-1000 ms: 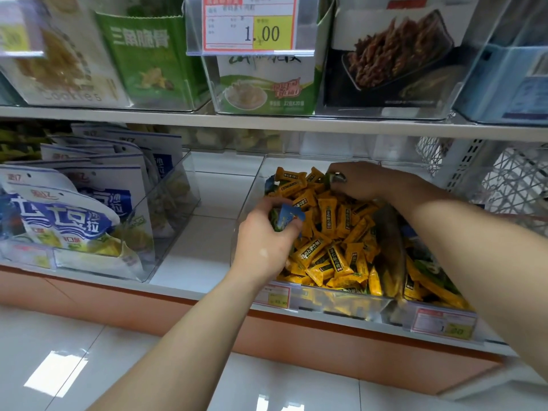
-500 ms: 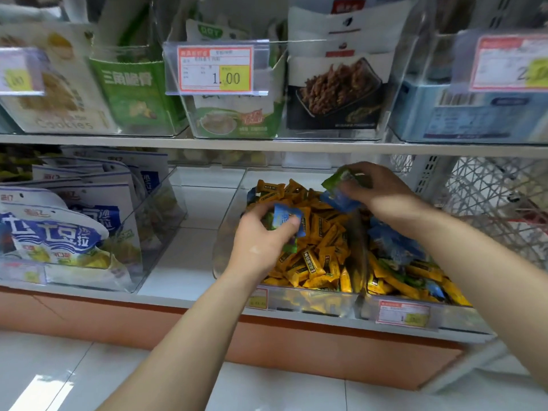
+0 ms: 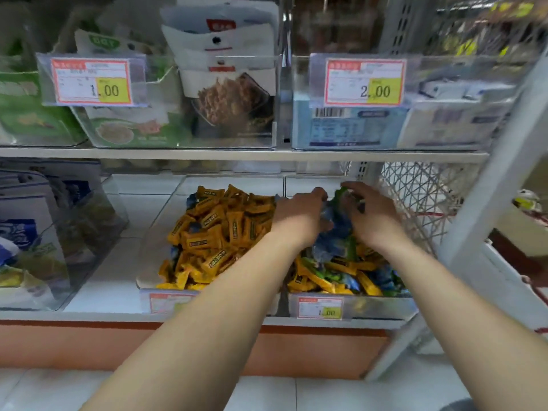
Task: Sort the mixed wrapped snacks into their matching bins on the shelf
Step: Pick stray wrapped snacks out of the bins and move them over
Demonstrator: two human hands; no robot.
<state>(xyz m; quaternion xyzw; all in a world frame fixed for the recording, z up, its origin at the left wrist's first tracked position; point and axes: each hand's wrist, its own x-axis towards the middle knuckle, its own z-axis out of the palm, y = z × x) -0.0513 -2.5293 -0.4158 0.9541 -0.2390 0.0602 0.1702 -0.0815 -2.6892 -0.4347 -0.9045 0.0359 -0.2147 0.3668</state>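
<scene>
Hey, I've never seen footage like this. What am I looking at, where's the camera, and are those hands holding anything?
There is no machine here. These are a person's two bare arms, filmed by a single wide camera worn on their head, looking forward and down. On the shelf stand two clear bins. The left bin holds mostly yellow snacks. The right bin holds a mix of blue, green and yellow ones. The left hand and right hand are both over the right bin, fingers among the blue snacks. The picture is blurred, so I cannot tell whether either hand grips one.
</scene>
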